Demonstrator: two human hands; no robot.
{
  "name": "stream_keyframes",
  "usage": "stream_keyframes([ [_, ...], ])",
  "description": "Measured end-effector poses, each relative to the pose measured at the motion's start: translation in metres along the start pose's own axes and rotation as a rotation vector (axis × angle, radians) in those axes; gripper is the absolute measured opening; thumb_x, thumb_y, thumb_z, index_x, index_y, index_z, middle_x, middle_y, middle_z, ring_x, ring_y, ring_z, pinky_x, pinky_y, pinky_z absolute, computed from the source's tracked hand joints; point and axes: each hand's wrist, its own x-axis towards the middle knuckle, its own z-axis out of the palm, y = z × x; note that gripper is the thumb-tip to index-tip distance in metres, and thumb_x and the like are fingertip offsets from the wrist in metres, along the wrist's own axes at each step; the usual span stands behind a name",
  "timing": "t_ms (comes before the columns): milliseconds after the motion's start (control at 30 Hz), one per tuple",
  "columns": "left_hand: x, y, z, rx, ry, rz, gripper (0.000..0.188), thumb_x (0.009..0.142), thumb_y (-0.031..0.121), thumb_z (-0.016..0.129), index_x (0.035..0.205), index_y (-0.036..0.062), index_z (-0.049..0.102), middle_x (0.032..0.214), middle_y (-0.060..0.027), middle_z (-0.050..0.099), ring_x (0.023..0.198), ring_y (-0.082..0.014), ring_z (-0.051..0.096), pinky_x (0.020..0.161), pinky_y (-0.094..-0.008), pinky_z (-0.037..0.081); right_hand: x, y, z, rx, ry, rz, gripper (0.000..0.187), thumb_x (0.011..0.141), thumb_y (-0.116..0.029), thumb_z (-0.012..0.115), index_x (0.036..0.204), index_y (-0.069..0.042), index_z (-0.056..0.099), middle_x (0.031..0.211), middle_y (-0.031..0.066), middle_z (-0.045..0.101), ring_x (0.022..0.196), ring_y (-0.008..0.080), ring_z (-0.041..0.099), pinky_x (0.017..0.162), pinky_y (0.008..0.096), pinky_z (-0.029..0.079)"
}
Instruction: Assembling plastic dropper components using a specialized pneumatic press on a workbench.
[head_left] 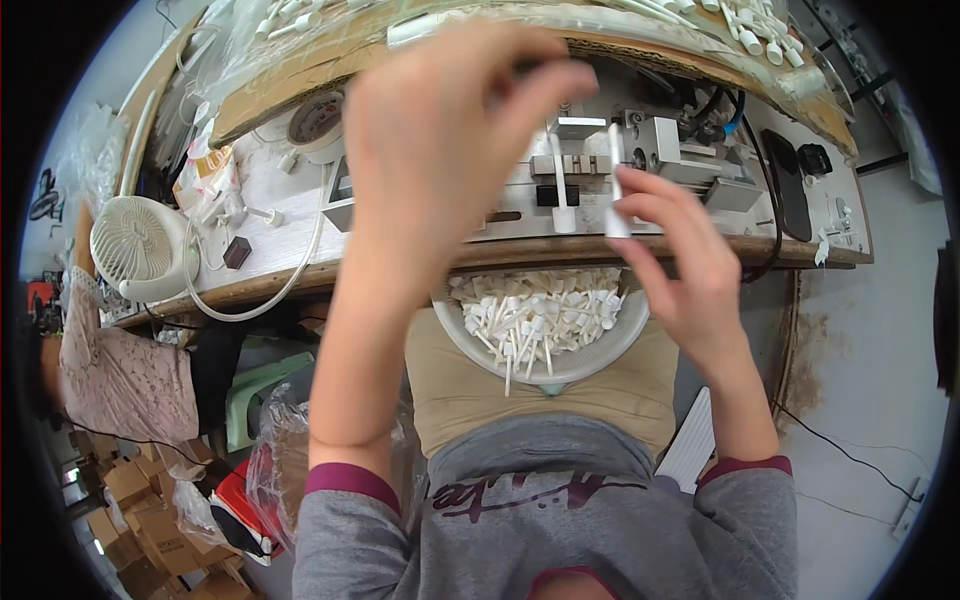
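The right hand [690,265] pinches a white stick piece [613,155] between thumb and fingertips, above the bench's front edge [800,255] and in front of the metal fixture [735,192]. Its long axis runs nearly straight away from the wearer, narrow end outward, broad end toward the body. A second white piece [560,180] lies over the fixture on a roughly parallel axis, its capped end likewise toward the wearer (whether it is clamped cannot be told). The left hand [430,130] is raised and blurred, thumb and fingers curled rightward; whether it grips anything cannot be told.

The white workbench [290,235] carries a fan [140,245], a tape roll [318,125] and a dark phone [787,185]. A pale basin [612,357] of similar pieces sits on the lap, close below the front edge. Cardboard boxes [150,520] stand at lower left, near another person's pink sleeve [130,380].

Cardboard shelving overhangs the rear; sideways room lies right of the right forearm, over grey floor [860,360].
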Motion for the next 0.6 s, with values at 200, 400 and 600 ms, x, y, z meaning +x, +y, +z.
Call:
stream_keyframes([
  [200, 0.066, -0.039, 0.018, 0.393, -0.089, 0.029, 0.036, 0.081, 0.017, 0.074, 0.111, -0.002, 0.069, 0.098, -0.0197, 0.068, 0.095, -0.0322, 0.066, 0.085, -0.0384, 0.052, 0.006, -0.005, 0.033, -0.239, -0.186, -0.075, 0.026, 0.076, -0.002, 0.073, 0.099, -0.004, 0.061, 0.12, 0.0113, 0.068, 0.069, 0.0258, 0.066, 0.065, 0.0328, 0.053],
  [400, 0.087, -0.044, 0.023, 0.096, -0.336, -0.326, 0.034, 0.081, 0.019, 0.076, 0.107, -0.0035, 0.071, 0.085, -0.0202, 0.072, 0.076, -0.0287, 0.07, 0.072, -0.0356, 0.055, 0.015, 0.001, 0.035, -0.28, -0.193, -0.123, 0.017, 0.074, -0.004, 0.066, 0.089, -0.002, 0.059, 0.119, 0.0158, 0.068, 0.057, 0.025, 0.065, 0.055, 0.0328, 0.054],
  [600, 0.059, -0.023, -0.005, -0.253, -0.184, -0.348, 0.025, 0.078, 0.016, 0.082, 0.098, 0.003, 0.075, 0.082, -0.0033, 0.072, 0.077, -0.01, 0.069, 0.068, -0.0214, 0.054, 0.038, 0.004, 0.012, -0.085, -0.235, -0.006, 0.018, 0.078, -0.011, 0.07, 0.093, -0.003, 0.062, 0.11, 0.014, 0.07, 0.063, 0.0242, 0.068, 0.06, 0.0351, 0.056],
])
